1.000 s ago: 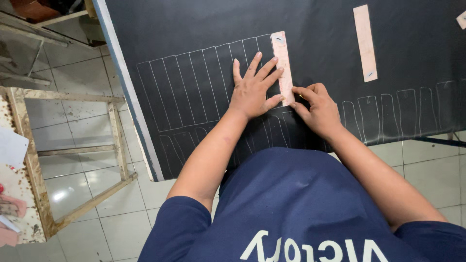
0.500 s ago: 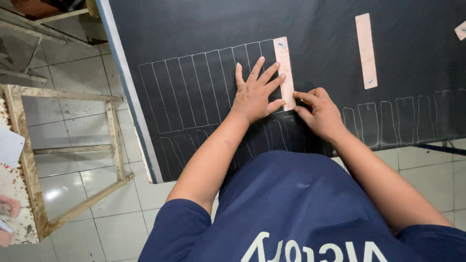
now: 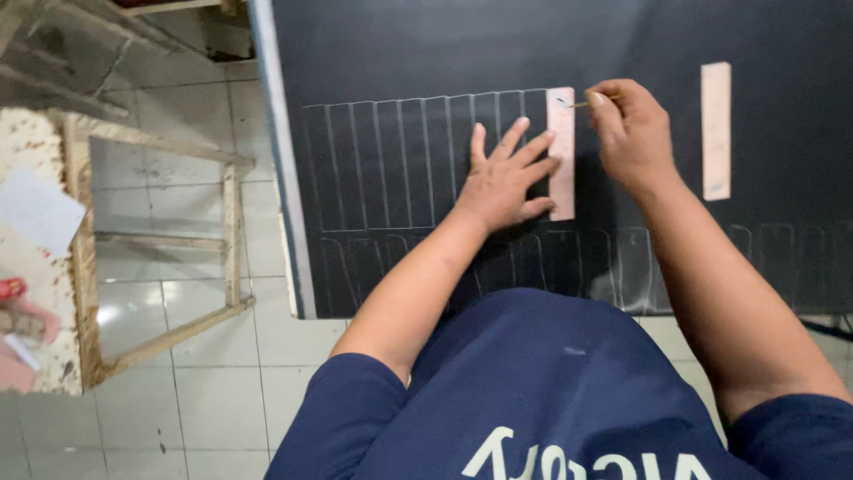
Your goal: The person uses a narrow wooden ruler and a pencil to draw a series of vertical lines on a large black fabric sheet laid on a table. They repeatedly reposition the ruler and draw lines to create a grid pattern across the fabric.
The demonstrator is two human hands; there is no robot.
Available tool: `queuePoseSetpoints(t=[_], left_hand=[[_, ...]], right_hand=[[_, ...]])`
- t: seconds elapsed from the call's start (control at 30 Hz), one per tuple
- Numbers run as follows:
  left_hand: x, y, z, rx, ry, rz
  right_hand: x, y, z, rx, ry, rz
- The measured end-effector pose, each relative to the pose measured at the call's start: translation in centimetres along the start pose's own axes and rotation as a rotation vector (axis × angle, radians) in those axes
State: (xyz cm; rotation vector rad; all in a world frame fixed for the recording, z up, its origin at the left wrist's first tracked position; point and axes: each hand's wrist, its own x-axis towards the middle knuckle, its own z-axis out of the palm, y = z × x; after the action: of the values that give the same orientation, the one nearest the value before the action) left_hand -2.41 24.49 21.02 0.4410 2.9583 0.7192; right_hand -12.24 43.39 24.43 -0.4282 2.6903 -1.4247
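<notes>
Black sheet material (image 3: 426, 53), marked with chalk-outlined strips, is spread over the table. On it, a pink strip template (image 3: 562, 133) is pinned by the spread left hand (image 3: 502, 178). A marking stick (image 3: 582, 104) is pinched in the right hand (image 3: 633, 133) at the template's top corner.

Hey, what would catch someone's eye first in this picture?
A big black sheet covered in chalk-like outlines of narrow strips. At its middle the left hand presses flat on a pale strip template, while the right hand holds a thin marking tool at its top corner. A second pale strip lies to the right.
</notes>
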Motion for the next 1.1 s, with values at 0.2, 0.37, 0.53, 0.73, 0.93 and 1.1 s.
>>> queuePoseSetpoints(t=[0.2,0.37,0.53,0.73,0.93,1.1], left_hand=[[-0.4,0.4,0.0,-0.037,0.044,0.010],[-0.3,0.2,0.2,-0.046,0.029,0.010],[0.0,0.4,0.1,-0.037,0.005,-0.004],[0.1,0.6,-0.2,-0.033,-0.021,-0.013],[0.0,0.6,-0.3,-0.032,-0.014,-0.012],[-0.1,0.6,-0.1,-0.037,0.011,-0.004]], right_hand=[[0.6,0.7,0.0,0.046,-0.051,-0.021],[2.5,1.5,0.4,0.089,-0.061,0.032],[3.9,1.7,1.0,0.123,-0.083,0.003],[4.3,1.5,1.4,0.068,-0.109,0.025],[4.1,1.9,0.8,-0.167,-0.065,-0.118],[3.7,1.9,-0.3,-0.360,0.024,-0.211]])
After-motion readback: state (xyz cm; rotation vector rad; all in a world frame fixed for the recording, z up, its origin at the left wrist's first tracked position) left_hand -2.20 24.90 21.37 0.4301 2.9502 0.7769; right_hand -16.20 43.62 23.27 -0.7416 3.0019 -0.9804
